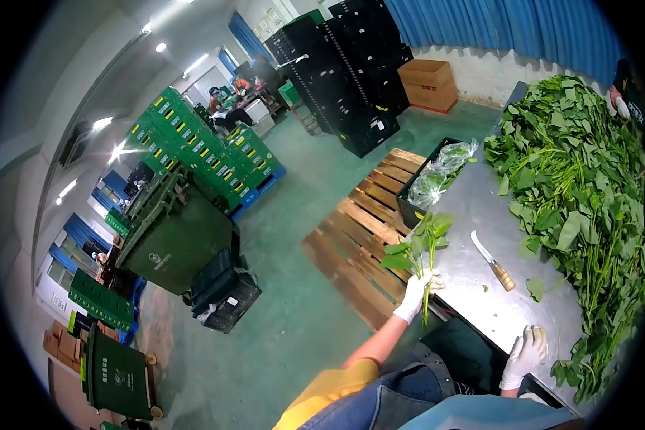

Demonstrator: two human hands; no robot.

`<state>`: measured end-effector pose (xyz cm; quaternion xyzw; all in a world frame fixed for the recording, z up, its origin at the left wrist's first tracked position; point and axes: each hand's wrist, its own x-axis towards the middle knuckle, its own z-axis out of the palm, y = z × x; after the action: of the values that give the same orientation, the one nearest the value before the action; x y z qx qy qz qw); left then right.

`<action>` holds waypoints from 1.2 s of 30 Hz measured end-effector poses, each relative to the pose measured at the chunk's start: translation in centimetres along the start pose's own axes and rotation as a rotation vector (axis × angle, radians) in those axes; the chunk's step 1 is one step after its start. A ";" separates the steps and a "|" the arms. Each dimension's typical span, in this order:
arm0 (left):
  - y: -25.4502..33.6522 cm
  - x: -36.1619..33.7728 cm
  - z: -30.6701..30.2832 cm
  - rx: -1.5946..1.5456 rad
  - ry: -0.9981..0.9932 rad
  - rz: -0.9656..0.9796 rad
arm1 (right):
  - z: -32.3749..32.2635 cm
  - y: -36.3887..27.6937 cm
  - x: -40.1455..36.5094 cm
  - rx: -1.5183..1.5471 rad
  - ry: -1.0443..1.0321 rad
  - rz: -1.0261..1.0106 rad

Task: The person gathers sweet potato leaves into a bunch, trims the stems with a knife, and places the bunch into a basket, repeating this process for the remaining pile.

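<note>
My left hand [414, 295], in a white glove, is closed round the stems of a small leafy green bunch [426, 244] at the table's near left edge. The leaves point away from me and the stems hang below the hand. My right hand [527, 352], also gloved, lies on the metal table [473, 258] near its front edge, fingers spread, holding nothing. Between the hands and farther up rests a knife [494, 262] with a wooden handle. A loose leaf [535, 289] lies beside it. A large heap of leafy greens [573, 179] covers the table's right side.
Beyond the table's left edge, a black crate [412, 201] holds bagged greens [428, 188] beside wooden pallets [365, 215]. Green bins [179, 244], stacked green crates [193, 143], black crates [337, 72] and a cardboard box [428, 84] stand around. Several people work far back; a gloved hand [619, 104] shows upper right.
</note>
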<state>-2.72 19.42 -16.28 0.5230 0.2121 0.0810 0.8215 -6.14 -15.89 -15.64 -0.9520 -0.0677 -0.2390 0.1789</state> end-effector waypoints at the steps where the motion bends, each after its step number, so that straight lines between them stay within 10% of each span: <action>1: 0.3 0.0 0.1 -0.015 0.009 -0.013 | 0.1 0.0 0.0 -0.010 0.016 -0.012; 36: 1.3 -0.7 0.7 0.052 -0.015 0.013 | 0.6 0.2 0.0 0.042 -0.030 -0.069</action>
<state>-2.97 19.16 -14.67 0.5463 0.2046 0.0768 0.8086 -5.85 -15.85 -16.15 -0.9486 -0.1083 -0.2293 0.1895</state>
